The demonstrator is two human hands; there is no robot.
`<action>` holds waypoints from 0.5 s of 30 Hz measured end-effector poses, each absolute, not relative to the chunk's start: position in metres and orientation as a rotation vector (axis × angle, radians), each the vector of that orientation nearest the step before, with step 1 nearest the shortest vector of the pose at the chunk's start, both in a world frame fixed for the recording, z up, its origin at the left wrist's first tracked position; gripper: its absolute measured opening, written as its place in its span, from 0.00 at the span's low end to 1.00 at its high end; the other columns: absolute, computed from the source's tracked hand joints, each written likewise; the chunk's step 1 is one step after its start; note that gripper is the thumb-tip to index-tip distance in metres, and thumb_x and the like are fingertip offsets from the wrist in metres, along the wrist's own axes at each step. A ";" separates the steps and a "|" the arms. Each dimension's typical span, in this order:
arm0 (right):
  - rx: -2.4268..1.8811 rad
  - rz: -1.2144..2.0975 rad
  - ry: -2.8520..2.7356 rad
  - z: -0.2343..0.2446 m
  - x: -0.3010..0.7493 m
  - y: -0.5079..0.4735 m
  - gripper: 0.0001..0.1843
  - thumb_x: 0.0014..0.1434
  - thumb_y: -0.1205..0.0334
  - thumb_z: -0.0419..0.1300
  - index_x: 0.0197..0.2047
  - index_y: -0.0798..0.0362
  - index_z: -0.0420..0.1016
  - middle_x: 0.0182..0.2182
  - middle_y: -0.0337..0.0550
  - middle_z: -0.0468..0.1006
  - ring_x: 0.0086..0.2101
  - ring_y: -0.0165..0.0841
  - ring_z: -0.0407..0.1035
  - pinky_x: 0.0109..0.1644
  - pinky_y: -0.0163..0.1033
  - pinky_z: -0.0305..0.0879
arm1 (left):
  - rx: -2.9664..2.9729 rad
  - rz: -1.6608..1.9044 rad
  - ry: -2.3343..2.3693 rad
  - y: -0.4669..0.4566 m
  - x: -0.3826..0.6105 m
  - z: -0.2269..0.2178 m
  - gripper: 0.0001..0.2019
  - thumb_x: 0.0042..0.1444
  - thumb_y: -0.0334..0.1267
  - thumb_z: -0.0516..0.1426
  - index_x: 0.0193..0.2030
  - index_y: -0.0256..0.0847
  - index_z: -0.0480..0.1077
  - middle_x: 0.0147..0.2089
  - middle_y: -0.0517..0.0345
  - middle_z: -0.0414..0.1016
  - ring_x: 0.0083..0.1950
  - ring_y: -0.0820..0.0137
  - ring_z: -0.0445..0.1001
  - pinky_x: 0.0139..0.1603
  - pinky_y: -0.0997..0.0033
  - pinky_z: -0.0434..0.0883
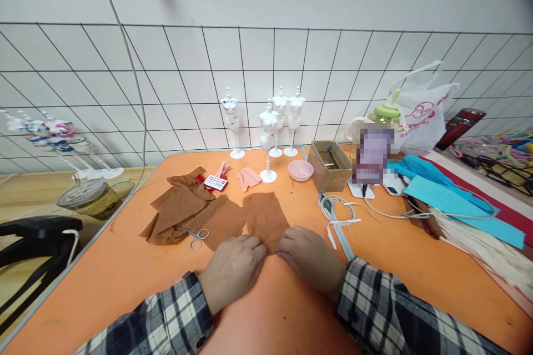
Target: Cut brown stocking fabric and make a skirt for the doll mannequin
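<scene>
A piece of brown fabric lies flat on the orange table in front of me. My left hand has its fingers curled at the near left edge of this piece. At the near right edge, my right hand has its fingers bent and pressed together on the cloth. Both hands hold the near edge, and their fingertips are partly hidden. Just left lies another brown fabric piece, beside small scissors with metal finger loops. A crumpled pile of brown fabric sits farther left.
Behind the cloth stand several white mini dress forms, a pink bowl and a cardboard box. Pink fabric lies near a red-and-white packet. On the right are a coiled white cable, a propped phone and blue fabric.
</scene>
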State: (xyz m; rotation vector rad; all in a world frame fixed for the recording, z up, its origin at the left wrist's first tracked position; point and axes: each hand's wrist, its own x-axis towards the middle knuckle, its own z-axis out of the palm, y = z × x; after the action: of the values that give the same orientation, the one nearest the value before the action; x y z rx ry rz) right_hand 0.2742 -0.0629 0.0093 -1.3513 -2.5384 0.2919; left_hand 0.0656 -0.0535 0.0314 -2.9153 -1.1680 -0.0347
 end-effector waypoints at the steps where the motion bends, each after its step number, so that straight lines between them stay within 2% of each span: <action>1: -1.369 0.323 -2.506 0.009 0.274 -0.063 0.09 0.65 0.64 0.54 0.35 0.52 0.75 0.34 0.40 0.74 0.37 0.33 0.66 0.40 0.38 0.56 | -2.915 -0.049 -1.170 -0.053 0.066 0.031 0.10 0.62 0.34 0.51 0.32 0.41 0.71 0.33 0.55 0.75 0.34 0.66 0.73 0.33 0.67 0.68; 4: -1.407 0.444 -2.411 0.008 0.275 -0.062 0.06 0.63 0.67 0.56 0.39 0.50 0.75 0.36 0.39 0.76 0.38 0.32 0.67 0.41 0.37 0.57 | -2.939 -0.135 -1.190 -0.053 0.067 0.029 0.10 0.63 0.34 0.50 0.36 0.41 0.72 0.34 0.55 0.76 0.35 0.66 0.74 0.35 0.67 0.69; 8: -1.425 0.506 -2.360 0.009 0.275 -0.062 0.08 0.61 0.67 0.58 0.42 0.49 0.76 0.38 0.38 0.77 0.40 0.33 0.67 0.43 0.37 0.58 | -2.981 -0.179 -1.238 -0.054 0.065 0.026 0.12 0.66 0.35 0.48 0.43 0.43 0.73 0.36 0.55 0.77 0.38 0.66 0.75 0.37 0.67 0.70; 15: -1.421 0.402 -2.419 0.011 0.274 -0.064 0.07 0.63 0.65 0.57 0.37 0.51 0.77 0.35 0.40 0.75 0.39 0.33 0.66 0.42 0.38 0.58 | -2.955 -0.236 -1.246 -0.055 0.066 0.027 0.11 0.64 0.34 0.50 0.36 0.42 0.74 0.33 0.55 0.73 0.36 0.67 0.72 0.36 0.67 0.68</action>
State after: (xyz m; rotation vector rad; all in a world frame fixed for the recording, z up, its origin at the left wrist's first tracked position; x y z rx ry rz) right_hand 0.2737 -0.0639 0.0108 -1.4213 -2.4192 0.4016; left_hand 0.0662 -0.0550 0.0269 -2.9549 -1.2464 -0.2361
